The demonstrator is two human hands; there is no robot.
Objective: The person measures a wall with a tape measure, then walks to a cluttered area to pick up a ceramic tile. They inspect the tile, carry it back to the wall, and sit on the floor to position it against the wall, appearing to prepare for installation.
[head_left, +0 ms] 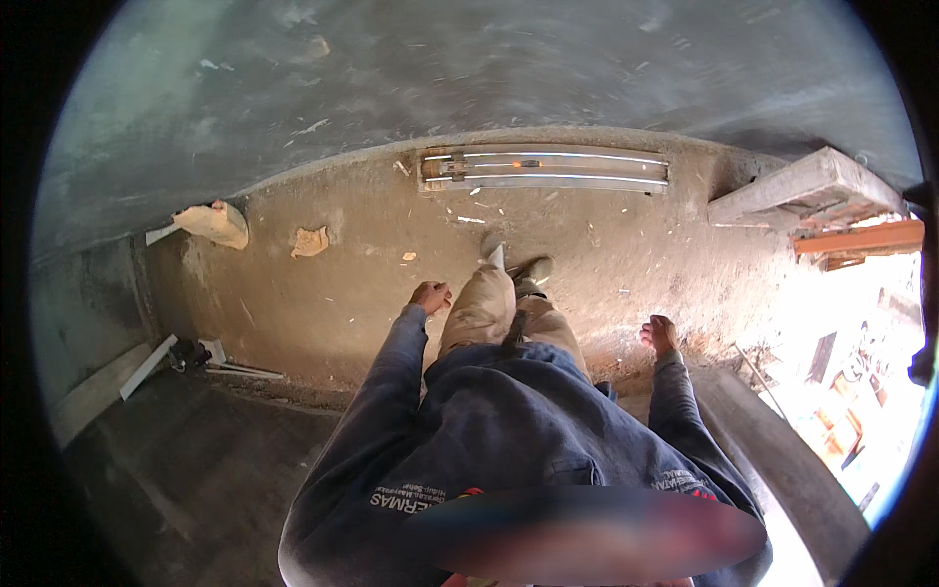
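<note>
My left hand (430, 296) hangs beside my left thigh, its fingers curled in and nothing showing in them. Out to the right, away from my body, my right hand (659, 335) is also curled and appears to hold nothing. Neither hand touches anything. On the floor beyond my feet lies a long manual tile cutter (587, 170) with two bright rails, crosswise along the foot of the grey wall. A small orange and dark handle (526, 163) shows between its rails.
A torn paper sack (215, 224) leans at the left wall, with a crumpled scrap (310, 242) nearby. Pale strips (149, 368) lie at lower left. A concrete ledge (802, 186) juts out at right, above an orange-brown beam (861, 238). Beyond the bright right edge lies clutter (846, 421).
</note>
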